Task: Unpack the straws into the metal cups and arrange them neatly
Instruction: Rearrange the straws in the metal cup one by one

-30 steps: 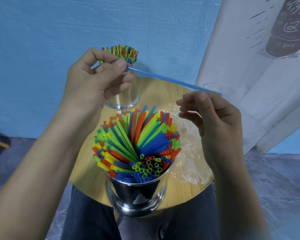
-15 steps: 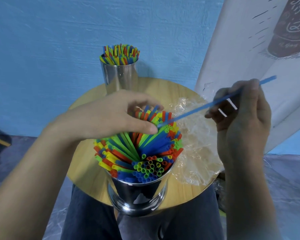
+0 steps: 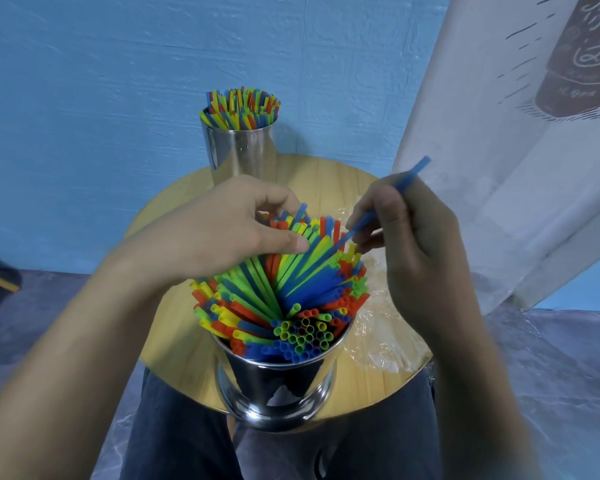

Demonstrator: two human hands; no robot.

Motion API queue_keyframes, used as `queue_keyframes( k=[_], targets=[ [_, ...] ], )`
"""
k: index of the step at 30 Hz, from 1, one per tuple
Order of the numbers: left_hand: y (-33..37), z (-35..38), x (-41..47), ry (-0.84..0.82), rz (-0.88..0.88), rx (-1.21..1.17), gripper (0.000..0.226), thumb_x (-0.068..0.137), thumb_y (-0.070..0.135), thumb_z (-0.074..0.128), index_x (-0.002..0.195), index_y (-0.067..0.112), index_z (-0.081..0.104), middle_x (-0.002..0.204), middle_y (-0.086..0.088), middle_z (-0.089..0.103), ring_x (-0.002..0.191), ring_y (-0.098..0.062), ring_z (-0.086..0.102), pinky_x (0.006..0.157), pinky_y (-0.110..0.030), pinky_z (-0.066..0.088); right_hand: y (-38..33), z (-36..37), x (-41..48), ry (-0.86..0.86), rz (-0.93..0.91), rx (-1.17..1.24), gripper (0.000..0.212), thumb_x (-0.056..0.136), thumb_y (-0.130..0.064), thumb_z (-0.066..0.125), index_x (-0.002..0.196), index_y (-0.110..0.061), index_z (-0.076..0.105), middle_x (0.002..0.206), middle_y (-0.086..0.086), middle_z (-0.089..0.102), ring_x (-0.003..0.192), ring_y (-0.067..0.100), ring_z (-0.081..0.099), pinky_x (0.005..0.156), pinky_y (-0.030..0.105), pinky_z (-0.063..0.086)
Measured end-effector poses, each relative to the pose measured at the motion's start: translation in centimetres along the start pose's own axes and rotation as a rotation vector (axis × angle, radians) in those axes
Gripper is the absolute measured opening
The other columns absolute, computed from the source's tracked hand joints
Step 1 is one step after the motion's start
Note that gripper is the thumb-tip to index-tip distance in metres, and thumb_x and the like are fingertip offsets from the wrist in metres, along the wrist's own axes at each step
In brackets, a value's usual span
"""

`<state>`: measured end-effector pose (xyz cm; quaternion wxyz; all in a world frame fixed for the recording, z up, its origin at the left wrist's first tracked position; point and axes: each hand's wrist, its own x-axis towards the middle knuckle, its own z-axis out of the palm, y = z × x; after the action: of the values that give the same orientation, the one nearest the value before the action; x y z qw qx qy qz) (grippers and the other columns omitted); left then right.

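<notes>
We have only one view, from a wide-angle camera worn on the person's head, facing forward and steeply down onto the round desk. We sit very close: the nearer metal cup fills the lower middle of the frame, while the blue wall closes off the top.

Near cup stands at the front edge of the table, far cup at the rear. Straws fill both. Wrap lies right of the near cup.
</notes>
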<state>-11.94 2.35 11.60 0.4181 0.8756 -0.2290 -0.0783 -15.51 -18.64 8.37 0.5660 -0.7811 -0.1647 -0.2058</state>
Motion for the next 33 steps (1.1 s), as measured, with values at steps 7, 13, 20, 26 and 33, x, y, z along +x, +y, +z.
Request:
queue_keyframes(
  k=[7,13,20,26,33],
  targets=[
    [-0.2,-0.1,0.0,-0.016,-0.021,-0.034,0.009,0.088,0.035,0.076,0.090,0.026,0.075,0.092,-0.001,0.076,0.083,-0.016,0.074,0.082,-0.043,0.059,0.2,-0.2,-0.2,-0.168,0.077,0.035,0.025,0.102,-0.015,0.061,0.123,-0.029,0.059,0.099,-0.011,0.066,0.088,0.015,0.067,0.073,0.026,0.057],
    [-0.3,0.2,0.1,0.006,-0.028,-0.064,0.004,0.087,0.032,0.077,0.087,0.030,0.074,0.089,0.005,0.077,0.081,-0.011,0.075,0.076,-0.035,0.057,-0.1,-0.3,-0.1,-0.256,0.038,-0.017,0.023,0.105,-0.030,0.051,0.120,-0.040,0.066,0.104,-0.013,0.070,0.101,0.015,0.069,0.074,0.024,0.059],
    [-0.2,0.2,0.0,0.054,0.000,-0.046,0.009,0.086,0.033,0.078,0.088,0.026,0.074,0.087,-0.001,0.074,0.082,-0.015,0.072,0.073,-0.029,0.056,-0.2,0.0,0.1,-0.242,0.036,-0.037,0.016,0.103,-0.032,0.058,0.096,-0.038,0.072,0.093,-0.019,0.073,0.093,0.009,0.070,0.071,0.017,0.054],
    [-0.1,0.2,0.0,0.060,0.062,-0.019,0.006,0.089,0.032,0.075,0.085,0.030,0.072,0.090,0.003,0.072,0.088,-0.012,0.069,0.077,-0.025,0.053,-0.2,0.2,0.0,-0.219,0.057,-0.022,0.015,0.101,-0.031,0.059,0.094,-0.034,0.072,0.092,-0.015,0.072,0.094,0.010,0.069,0.071,0.019,0.056],
    [0.7,-0.1,0.3,0.085,0.176,-0.018,0.009,0.086,0.032,0.071,0.088,0.024,0.067,0.091,0.003,0.070,0.084,-0.006,0.065,0.080,-0.026,0.050,-0.3,0.3,0.0,-0.171,0.039,0.029,0.021,0.103,-0.033,0.055,0.097,-0.023,0.073,0.091,-0.009,0.071,0.092,0.017,0.069,0.069,0.018,0.054]
  ],
)
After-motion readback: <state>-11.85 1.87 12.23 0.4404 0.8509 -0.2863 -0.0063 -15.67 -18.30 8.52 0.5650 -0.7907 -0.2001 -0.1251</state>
